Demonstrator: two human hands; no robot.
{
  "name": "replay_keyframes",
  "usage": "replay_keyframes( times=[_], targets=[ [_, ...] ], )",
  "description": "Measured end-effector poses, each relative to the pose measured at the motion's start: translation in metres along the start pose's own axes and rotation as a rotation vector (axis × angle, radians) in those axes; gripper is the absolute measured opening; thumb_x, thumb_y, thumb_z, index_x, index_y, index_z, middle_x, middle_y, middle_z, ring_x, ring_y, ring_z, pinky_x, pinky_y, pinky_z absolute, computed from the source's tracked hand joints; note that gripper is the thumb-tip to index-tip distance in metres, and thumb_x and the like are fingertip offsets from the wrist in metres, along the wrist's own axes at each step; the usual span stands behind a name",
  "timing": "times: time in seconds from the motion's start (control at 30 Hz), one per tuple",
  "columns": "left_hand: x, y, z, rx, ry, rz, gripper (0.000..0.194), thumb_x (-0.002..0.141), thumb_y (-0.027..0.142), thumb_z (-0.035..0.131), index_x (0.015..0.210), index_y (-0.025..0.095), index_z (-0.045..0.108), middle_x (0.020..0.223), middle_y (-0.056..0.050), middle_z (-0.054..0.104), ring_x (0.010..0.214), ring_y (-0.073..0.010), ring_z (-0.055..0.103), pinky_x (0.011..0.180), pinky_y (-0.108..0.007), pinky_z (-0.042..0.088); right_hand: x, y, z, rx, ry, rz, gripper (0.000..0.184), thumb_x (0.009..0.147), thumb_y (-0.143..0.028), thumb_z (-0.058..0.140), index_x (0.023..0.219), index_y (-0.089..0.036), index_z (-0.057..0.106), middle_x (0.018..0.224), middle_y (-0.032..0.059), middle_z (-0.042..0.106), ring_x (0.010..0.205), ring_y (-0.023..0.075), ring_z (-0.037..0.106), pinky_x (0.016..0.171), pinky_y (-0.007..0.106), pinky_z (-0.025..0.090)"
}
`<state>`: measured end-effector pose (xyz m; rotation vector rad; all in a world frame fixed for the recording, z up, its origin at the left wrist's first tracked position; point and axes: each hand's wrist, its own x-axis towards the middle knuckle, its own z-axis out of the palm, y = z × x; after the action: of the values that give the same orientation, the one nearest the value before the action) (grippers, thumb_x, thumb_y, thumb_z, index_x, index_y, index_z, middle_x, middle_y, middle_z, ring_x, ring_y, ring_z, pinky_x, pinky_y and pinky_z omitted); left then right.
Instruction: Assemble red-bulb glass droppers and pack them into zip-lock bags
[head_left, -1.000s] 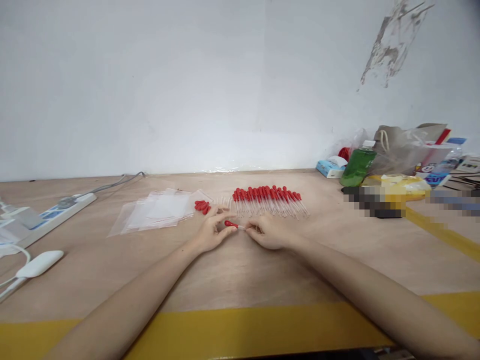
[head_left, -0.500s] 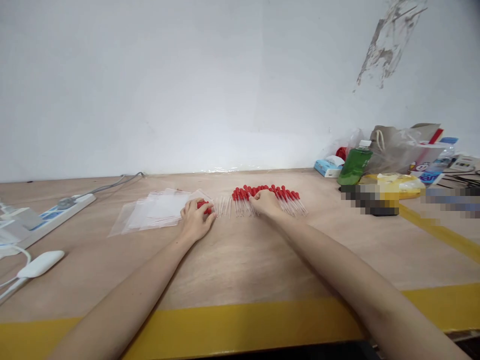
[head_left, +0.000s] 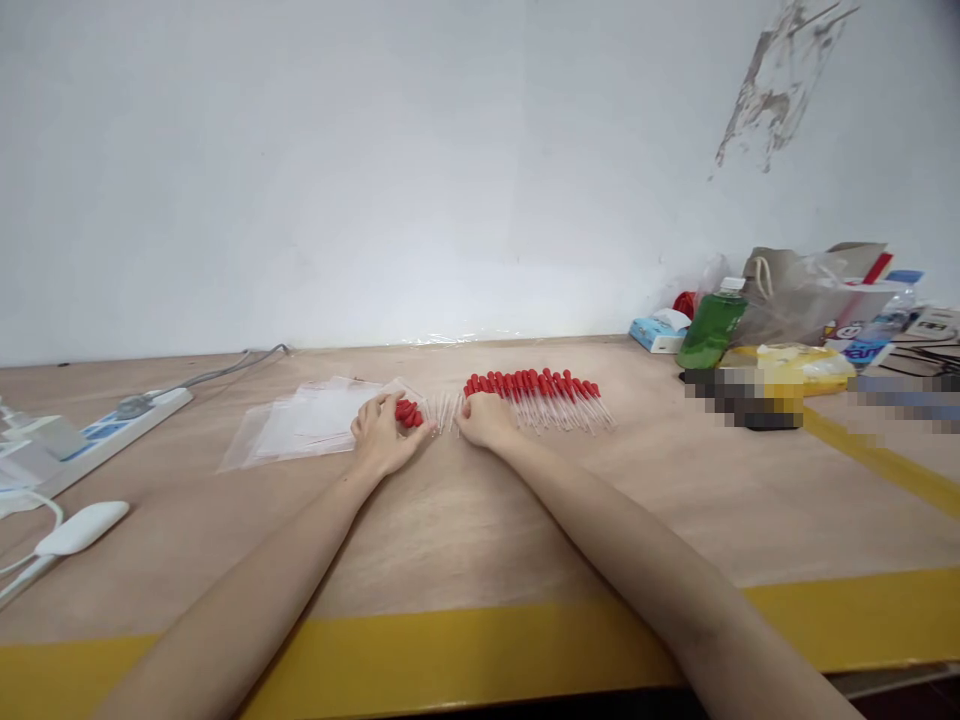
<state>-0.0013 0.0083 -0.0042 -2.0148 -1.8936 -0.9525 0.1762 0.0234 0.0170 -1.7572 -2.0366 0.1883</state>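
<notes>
My left hand (head_left: 380,436) rests on the table, its fingers curved and the thumb spread apart. Beside its fingertips lies a small pile of red rubber bulbs (head_left: 408,412). To the right of it, several bare clear tubes (head_left: 442,410) lie side by side. My right hand (head_left: 486,419) is at the right end of these tubes, fingers closed in a pinch; what they hold, if anything, is hidden. Behind and right of it runs a row of droppers (head_left: 547,390) with red bulbs on clear stems, tips pointing towards me. My right hand covers part of the row's left end.
Clear plastic bags (head_left: 304,420) are stacked left of my left hand. A power strip (head_left: 105,435) and a white plug-like device (head_left: 82,528) lie far left. At right are a green bottle (head_left: 711,328), a tissue pack (head_left: 660,332) and a yellow packet (head_left: 806,368). Yellow tape (head_left: 480,655) lines the front edge.
My right hand has moved left, from the middle of the dropper row to the bare tubes. My left hand has shifted slightly left, with its thumb further from the fingers.
</notes>
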Motion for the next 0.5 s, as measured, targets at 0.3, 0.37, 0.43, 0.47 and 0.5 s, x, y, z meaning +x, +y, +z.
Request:
replay_keyframes(
  times=[0.3, 0.37, 0.43, 0.47, 0.5],
  targets=[
    [0.015, -0.022, 0.009, 0.038, -0.066, 0.138, 0.029, 0.084, 0.028, 0.039, 0.093, 0.021, 0.065, 0.116, -0.006, 0.054, 0.109, -0.0214, 0.047, 0.094, -0.038, 0.032, 0.015, -0.022, 0.005, 0.043, -0.128, 0.159, 0.029, 0.073, -0.025, 0.054, 0.096, -0.011, 0.063, 0.099, 0.0194, 0.062, 0.089, 0.0256, 0.06, 0.071, 0.034, 0.045],
    [0.015, -0.021, 0.01, 0.036, -0.06, 0.15, 0.027, 0.083, 0.026, 0.041, 0.091, 0.02, 0.066, 0.112, -0.006, 0.057, 0.103, -0.0206, 0.051, 0.089, -0.035, 0.036, 0.016, -0.025, 0.005, 0.048, -0.146, 0.17, 0.028, 0.073, -0.023, 0.054, 0.096, -0.01, 0.063, 0.097, 0.0198, 0.062, 0.089, 0.0259, 0.059, 0.071, 0.035, 0.045],
    [0.015, -0.018, 0.01, 0.041, -0.043, 0.15, 0.026, 0.082, 0.025, 0.042, 0.089, 0.019, 0.066, 0.108, -0.006, 0.059, 0.1, -0.0218, 0.052, 0.086, -0.035, 0.037, 0.014, -0.026, 0.004, 0.054, -0.152, 0.174, 0.026, 0.073, -0.023, 0.053, 0.094, -0.01, 0.063, 0.096, 0.0193, 0.063, 0.089, 0.0259, 0.06, 0.071, 0.035, 0.045],
    [0.015, -0.017, 0.01, 0.044, -0.037, 0.154, 0.025, 0.082, 0.024, 0.042, 0.088, 0.019, 0.066, 0.106, -0.006, 0.06, 0.099, -0.0227, 0.051, 0.085, -0.036, 0.038, 0.013, -0.025, 0.002, 0.057, -0.15, 0.176, 0.026, 0.074, -0.023, 0.053, 0.094, -0.011, 0.063, 0.095, 0.019, 0.063, 0.088, 0.0258, 0.06, 0.07, 0.035, 0.045],
    [0.014, -0.015, 0.009, 0.047, -0.031, 0.164, 0.024, 0.082, 0.024, 0.043, 0.088, 0.019, 0.066, 0.103, -0.006, 0.061, 0.099, -0.0236, 0.051, 0.084, -0.037, 0.037, 0.012, -0.024, 0.001, 0.06, -0.144, 0.178, 0.025, 0.074, -0.024, 0.052, 0.093, -0.011, 0.063, 0.095, 0.0189, 0.063, 0.088, 0.0259, 0.06, 0.07, 0.035, 0.045]
  ],
)
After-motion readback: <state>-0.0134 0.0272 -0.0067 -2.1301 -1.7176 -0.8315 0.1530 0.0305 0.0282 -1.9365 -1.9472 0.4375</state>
